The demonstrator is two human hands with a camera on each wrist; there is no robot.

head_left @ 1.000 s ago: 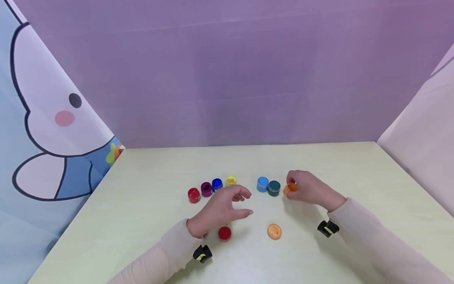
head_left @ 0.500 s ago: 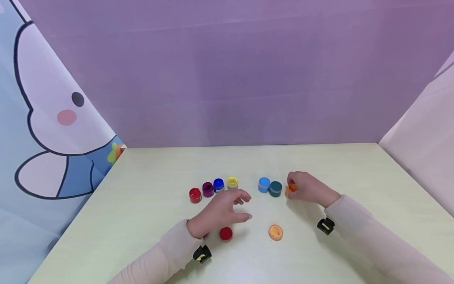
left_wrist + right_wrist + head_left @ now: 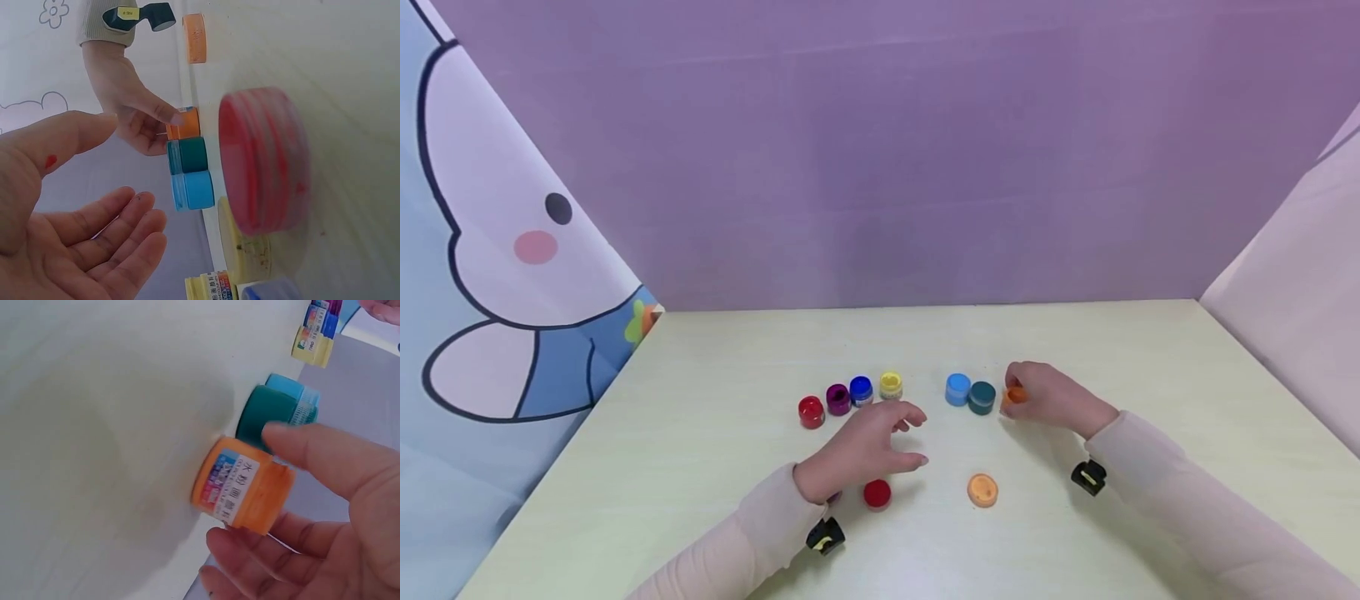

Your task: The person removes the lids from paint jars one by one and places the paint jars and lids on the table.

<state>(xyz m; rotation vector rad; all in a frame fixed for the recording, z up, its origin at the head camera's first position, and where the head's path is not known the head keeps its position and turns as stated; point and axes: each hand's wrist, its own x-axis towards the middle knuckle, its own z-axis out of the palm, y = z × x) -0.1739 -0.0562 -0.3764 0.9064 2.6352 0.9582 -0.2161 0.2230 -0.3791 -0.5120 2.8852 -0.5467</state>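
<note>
My right hand (image 3: 1052,396) grips an uncapped orange paint jar (image 3: 240,484) on the table, thumb on one side and fingers on the other. Beside it stand a dark green jar (image 3: 982,398) and a light blue jar (image 3: 957,389), both capped. My left hand (image 3: 868,442) hovers over the table, fingers and thumb apart, holding nothing. Nearest to it are a red lid (image 3: 877,495) and uncapped yellow (image 3: 891,386), blue (image 3: 861,391) and purple (image 3: 838,400) jars. An open red jar (image 3: 811,412) ends that row.
A pale orange lid (image 3: 982,490) lies on the table (image 3: 1075,333) between the two arms. Something purple (image 3: 834,497) shows partly from under the left wrist. A purple backdrop (image 3: 925,167) rises behind the table, with a cartoon-printed cloth (image 3: 497,350) at left.
My right wrist has shifted slightly left, and the orange jar stands marginally closer to the green one. My left hand hovers in nearly the same place. The head view wobbles a little.
</note>
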